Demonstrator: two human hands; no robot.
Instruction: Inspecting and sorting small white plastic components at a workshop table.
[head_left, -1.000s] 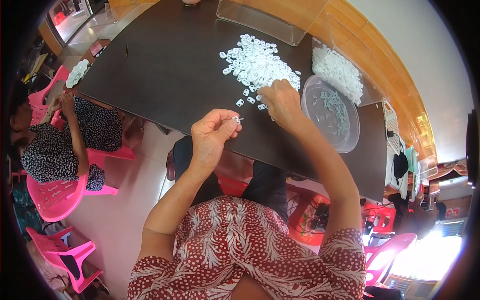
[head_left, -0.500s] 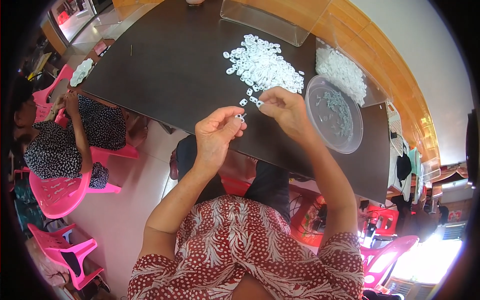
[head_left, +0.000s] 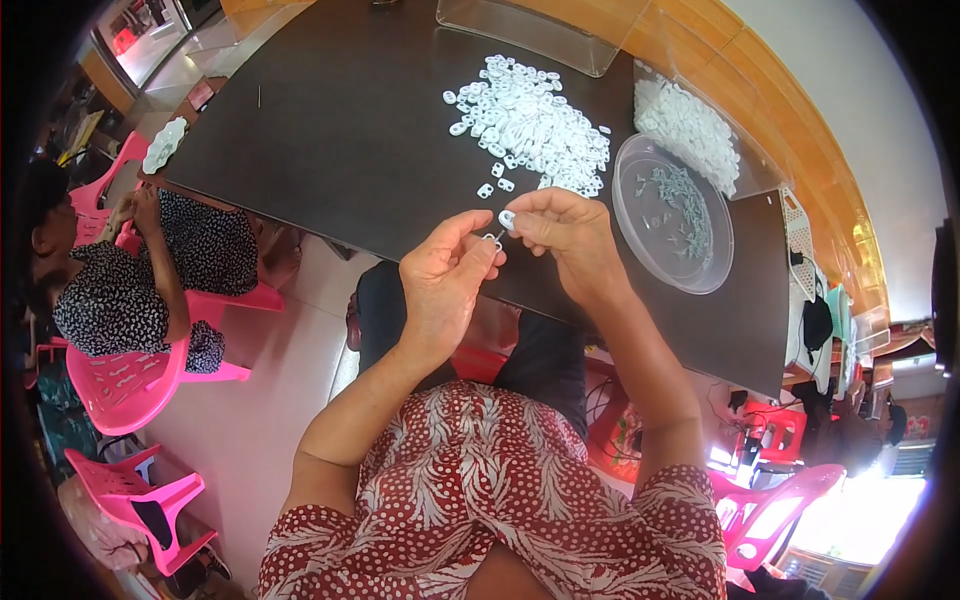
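My left hand (head_left: 445, 275) pinches a small white plastic piece (head_left: 493, 242) with a thin grey pin or screw standing out of it. Close beside it, my right hand (head_left: 570, 235) grips another white oval piece with holes (head_left: 507, 219) between thumb and fingers. The two pieces nearly meet over the table's near edge; whether they touch I cannot tell. Beyond my hands lies a heap of such white oval pieces (head_left: 540, 125), several of them loose at its near side. A round clear plastic lid or tray (head_left: 640, 245) to the right holds small grey pins or screws (head_left: 682, 215).
The dark table (head_left: 330, 120) spreads to the left. A clear bin (head_left: 690, 135) of white pieces stands at the right, another clear box (head_left: 535, 40) at the far side. Someone in a patterned dress (head_left: 120, 300) sits at the left on a pink chair (head_left: 135, 385).
My right hand has brought a white piece from the near side of the heap over to my left hand. The piece with the pin stays in my left fingers.
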